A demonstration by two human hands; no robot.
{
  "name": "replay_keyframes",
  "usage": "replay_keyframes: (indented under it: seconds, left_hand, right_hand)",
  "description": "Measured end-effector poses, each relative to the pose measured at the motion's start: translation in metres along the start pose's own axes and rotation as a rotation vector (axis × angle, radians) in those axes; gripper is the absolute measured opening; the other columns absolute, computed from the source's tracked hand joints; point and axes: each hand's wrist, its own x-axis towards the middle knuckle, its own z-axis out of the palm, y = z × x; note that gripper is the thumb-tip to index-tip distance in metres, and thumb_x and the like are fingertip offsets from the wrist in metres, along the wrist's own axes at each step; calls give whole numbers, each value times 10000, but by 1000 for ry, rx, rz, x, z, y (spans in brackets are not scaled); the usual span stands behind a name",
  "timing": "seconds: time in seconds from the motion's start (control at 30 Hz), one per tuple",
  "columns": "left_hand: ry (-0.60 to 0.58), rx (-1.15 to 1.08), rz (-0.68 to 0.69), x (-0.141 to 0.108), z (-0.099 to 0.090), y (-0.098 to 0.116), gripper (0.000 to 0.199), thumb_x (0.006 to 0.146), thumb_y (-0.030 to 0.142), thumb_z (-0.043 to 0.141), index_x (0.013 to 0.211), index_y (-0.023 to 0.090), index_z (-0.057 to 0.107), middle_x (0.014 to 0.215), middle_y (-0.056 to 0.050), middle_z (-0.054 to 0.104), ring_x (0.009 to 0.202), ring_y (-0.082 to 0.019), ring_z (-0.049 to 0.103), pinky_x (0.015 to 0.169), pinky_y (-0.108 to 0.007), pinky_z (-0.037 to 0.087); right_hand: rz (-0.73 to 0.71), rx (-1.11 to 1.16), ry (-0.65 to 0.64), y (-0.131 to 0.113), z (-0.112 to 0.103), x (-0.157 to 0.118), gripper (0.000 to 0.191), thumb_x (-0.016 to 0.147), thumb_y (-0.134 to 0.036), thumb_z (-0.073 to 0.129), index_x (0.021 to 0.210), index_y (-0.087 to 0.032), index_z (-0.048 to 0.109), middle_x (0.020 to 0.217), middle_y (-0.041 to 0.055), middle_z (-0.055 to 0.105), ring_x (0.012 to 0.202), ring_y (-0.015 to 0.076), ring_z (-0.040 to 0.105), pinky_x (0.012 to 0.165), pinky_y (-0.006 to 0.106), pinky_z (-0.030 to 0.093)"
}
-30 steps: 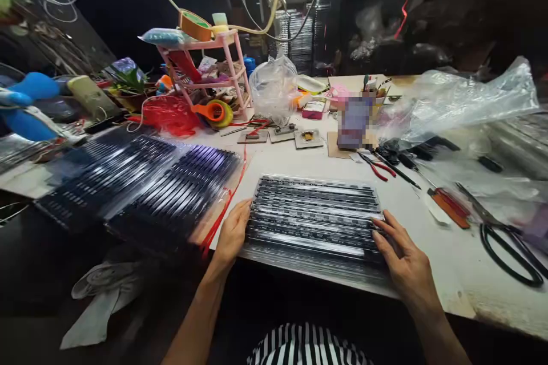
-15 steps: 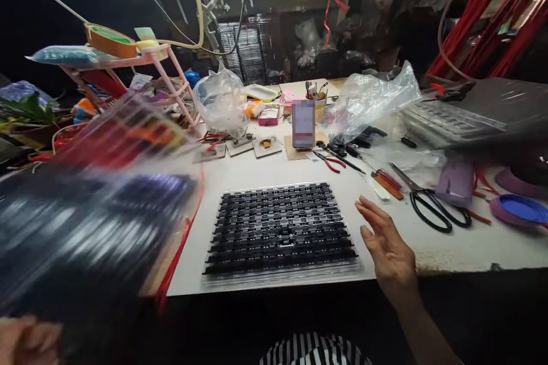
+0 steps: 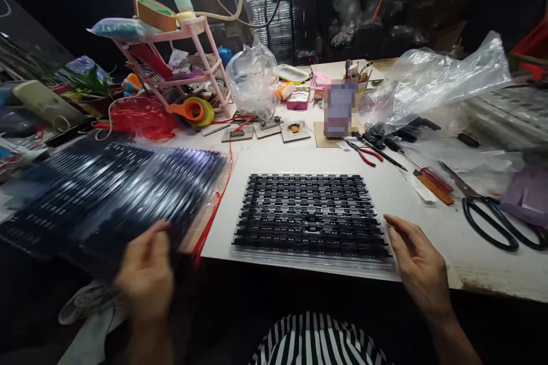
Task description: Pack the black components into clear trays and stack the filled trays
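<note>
A clear plastic tray (image 3: 314, 214) filled with rows of small black parts lies on the white worktop. My right hand (image 3: 422, 265) is at its right edge, thumb and fingers stretched out and apart, the fingertips at or very close to the rim. My left hand (image 3: 148, 276) is blurred by motion, in front of the stacked trays of dark parts (image 3: 171, 188) on the left. Its fingers point up and look partly curled; whether anything is between them cannot be made out.
Large scissors (image 3: 492, 217), red-handled pliers (image 3: 366, 154) and a screwdriver (image 3: 422, 165) lie to the right. Small metal fixtures (image 3: 295, 130) and a phone-like blurred panel (image 3: 339, 108) are behind the tray. A pink rack (image 3: 201, 48) stands back left; red strands (image 3: 209, 228) hang over the front edge.
The blurred clear sheet over the left stacks is gone from there. My left hand has come up and rightward from the lower left corner. My right hand has closed in on the tray's edge.
</note>
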Motion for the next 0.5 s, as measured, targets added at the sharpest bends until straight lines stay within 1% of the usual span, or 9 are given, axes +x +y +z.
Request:
replay_keyframes:
  seconds: [0.1,0.13,0.17,0.23,0.27,0.3,0.37,0.43,0.5]
  left_hand:
    - [-270,-140,24,-22,38,4,376,859,475,513,1105,222,641,1124,-47,659,1035,-243,601,973,-419,435]
    - [-344,-178,33,-28,49,5,382,868,460,504,1125,208,631,1146,-61,653,1056,-240,594,977,-410,433]
    - [-385,-195,51,-34,58,7,383,878,446,494,1143,201,621,1176,-68,640,1091,-236,578,994,-400,419]
    - [-425,-200,95,-41,68,8,384,892,426,477,1177,200,602,1222,-70,616,1162,-226,534,1036,-382,377]
    - [-431,-203,106,-42,71,8,388,897,422,470,1194,203,591,1233,-68,608,1186,-222,516,1052,-376,358]
    - [-434,-210,105,-43,72,8,392,901,421,465,1209,208,582,1242,-66,602,1197,-220,507,1061,-375,346]
    - [-450,-239,65,-41,72,5,402,907,428,454,1231,219,566,1258,-62,593,1193,-221,511,1064,-385,343]
    - [-475,-268,13,-39,71,3,410,910,436,447,1250,232,551,1275,-58,584,1187,-224,518,1059,-394,349]
    - [-488,-274,5,-39,70,1,410,910,438,450,1256,239,547,1285,-55,578,1190,-222,517,1062,-394,346]
  right_hand:
    - [30,-17,0,0,1,-2,307,888,-380,507,1121,-222,627,1104,77,649,1052,246,592,665,311,541]
    - [15,-23,3,-1,0,-2,299,895,-370,497,1120,-222,626,1097,80,650,1043,247,595,639,311,538]
    - [-27,-40,15,-4,0,-3,288,906,-352,481,1122,-222,622,1090,83,651,1036,248,597,666,330,536]
    - [-186,-118,14,-13,0,-4,293,928,-292,447,1178,-231,588,1112,88,648,1070,255,582,831,420,495]
    - [-299,-178,-25,-20,2,-5,326,935,-264,435,1241,-235,545,1156,90,636,1121,262,556,921,472,436]
    - [-421,-247,-102,-28,6,-7,379,939,-254,432,1315,-233,479,1226,93,608,1189,270,510,985,512,370]
    - [-632,-382,-328,-45,16,-11,509,940,-324,450,1419,-195,336,1388,100,484,1319,286,370,1049,553,280]
    - [-748,-483,-502,-59,29,-14,654,915,-471,455,1442,-126,276,1476,117,346,1375,302,260,1066,572,257]
    - [-781,-539,-560,-66,41,-17,765,878,-578,434,1435,-78,275,1497,139,281,1387,315,219,1065,588,258]
